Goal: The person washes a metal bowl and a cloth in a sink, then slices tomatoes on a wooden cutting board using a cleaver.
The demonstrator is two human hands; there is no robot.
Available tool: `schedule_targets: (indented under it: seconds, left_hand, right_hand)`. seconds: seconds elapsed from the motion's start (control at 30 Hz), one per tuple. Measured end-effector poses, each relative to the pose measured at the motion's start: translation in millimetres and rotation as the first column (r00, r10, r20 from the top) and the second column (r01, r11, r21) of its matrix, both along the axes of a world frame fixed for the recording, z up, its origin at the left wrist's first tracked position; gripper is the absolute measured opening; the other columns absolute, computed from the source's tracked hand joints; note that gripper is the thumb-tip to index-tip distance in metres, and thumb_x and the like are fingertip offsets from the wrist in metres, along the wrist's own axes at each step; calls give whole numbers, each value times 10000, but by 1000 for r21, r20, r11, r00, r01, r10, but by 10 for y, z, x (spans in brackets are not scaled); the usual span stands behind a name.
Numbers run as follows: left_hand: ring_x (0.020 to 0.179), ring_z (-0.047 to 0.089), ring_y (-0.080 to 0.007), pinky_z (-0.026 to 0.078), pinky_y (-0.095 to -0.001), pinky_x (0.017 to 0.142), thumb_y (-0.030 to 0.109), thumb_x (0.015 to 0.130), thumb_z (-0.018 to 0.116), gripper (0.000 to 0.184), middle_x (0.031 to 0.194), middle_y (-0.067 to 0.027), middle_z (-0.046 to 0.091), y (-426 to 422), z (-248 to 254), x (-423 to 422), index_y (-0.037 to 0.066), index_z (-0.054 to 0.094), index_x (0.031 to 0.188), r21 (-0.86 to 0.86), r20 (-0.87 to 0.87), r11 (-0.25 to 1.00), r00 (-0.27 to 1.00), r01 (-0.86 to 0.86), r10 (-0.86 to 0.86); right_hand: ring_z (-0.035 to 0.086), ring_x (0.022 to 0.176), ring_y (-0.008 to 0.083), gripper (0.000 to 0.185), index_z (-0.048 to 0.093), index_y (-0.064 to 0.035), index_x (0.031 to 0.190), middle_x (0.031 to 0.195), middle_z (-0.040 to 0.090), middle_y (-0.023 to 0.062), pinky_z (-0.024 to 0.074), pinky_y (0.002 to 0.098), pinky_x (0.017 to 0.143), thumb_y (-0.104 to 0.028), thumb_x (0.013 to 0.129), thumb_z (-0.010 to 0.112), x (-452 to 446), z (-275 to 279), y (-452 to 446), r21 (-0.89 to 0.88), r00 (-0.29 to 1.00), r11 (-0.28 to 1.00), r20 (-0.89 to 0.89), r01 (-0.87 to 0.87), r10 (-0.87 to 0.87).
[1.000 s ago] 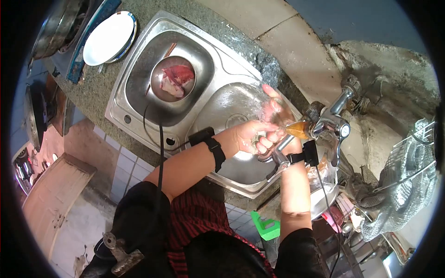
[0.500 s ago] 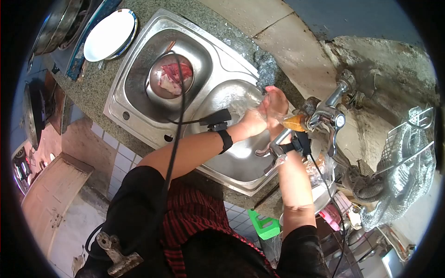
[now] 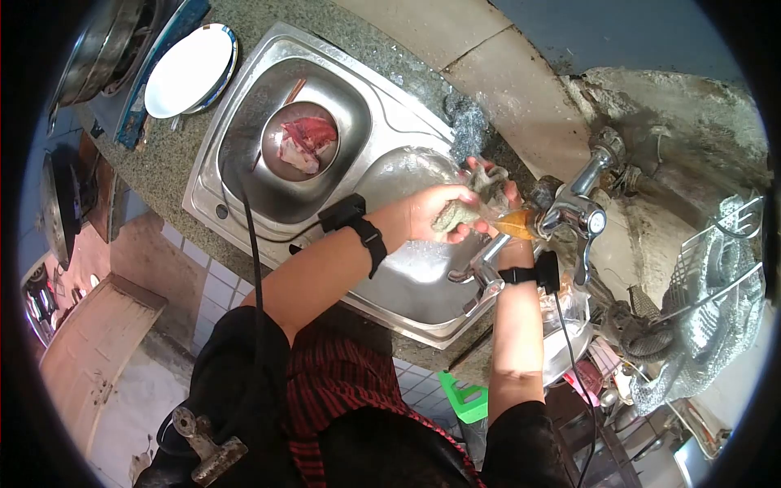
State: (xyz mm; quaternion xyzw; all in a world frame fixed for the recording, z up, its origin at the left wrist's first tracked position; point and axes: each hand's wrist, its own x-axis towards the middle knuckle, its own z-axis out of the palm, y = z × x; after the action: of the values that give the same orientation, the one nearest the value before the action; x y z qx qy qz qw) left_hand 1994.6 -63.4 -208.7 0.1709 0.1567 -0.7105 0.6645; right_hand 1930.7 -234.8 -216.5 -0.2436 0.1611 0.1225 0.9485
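Over the right sink basin (image 3: 419, 297), my left hand (image 3: 431, 213) is closed around a crumpled greyish-green rag (image 3: 453, 216). My right hand (image 3: 511, 195), partly hidden behind the tap, grips more grey rag beside it. I cannot tell whether this is one piece or two. Close to both hands is the chrome tap (image 3: 561, 213) with its orange-yellow nozzle (image 3: 514, 223). Water seems to run from the nozzle onto the rag. In the left basin (image 3: 236, 138), a round metal bowl (image 3: 294, 172) contains a piece of raw red meat (image 3: 309, 140).
White dishes (image 3: 189, 71) are stacked on the granite counter (image 3: 150, 167) at the left. A metal scouring pad (image 3: 467, 126) lies behind the sink. To the right hangs a wire rack (image 3: 700, 285) with silvery wrap. Beneath the counter is a green plastic item (image 3: 465, 398).
Both hands were pressed together under the tap, with no rag visible. Now they are farther apart, the rag shows in them, and the left wrist has shifted left.
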Motion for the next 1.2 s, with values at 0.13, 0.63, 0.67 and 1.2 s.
schedule_targets:
  seconds: [0.13,0.63,0.67,1.2]
  left_hand:
    - [673,536,-148,428,-215,473,277,913,511,101,809,-7,528,-53,160,-101,183,544,934,46,-449,993,886,-106,115]
    - [587,600,-244,462,-357,489,192,810,613,266,659,-134,595,-387,-540,-699,-30,567,949,378,912,889,267,-258,-310]
    - [640,625,-311,507,-405,579,194,803,617,318,686,-163,623,-441,-797,-814,-53,559,995,221,940,844,-126,-489,-319]
    - [472,405,-24,263,-154,363,355,896,595,338,785,-28,513,-39,-50,-264,24,554,942,-108,-659,937,730,-331,182]
  right_hand:
    - [508,1157,358,631,375,-83,1376,1326,459,155,441,479,976,-221,838,674,207,269,243,-27,995,999,97,-35,38]
    - [441,520,106,220,532,-54,833,578,446,6,444,294,580,-246,938,517,207,146,412,-647,911,743,-391,-171,-130]
    - [480,557,116,215,538,-50,842,604,487,27,452,304,603,-240,940,516,195,82,407,-700,902,696,-392,-163,-182]
    - [475,1201,372,580,434,-100,1334,1246,536,168,379,530,1021,-475,903,535,196,265,390,98,997,995,72,2,-9]
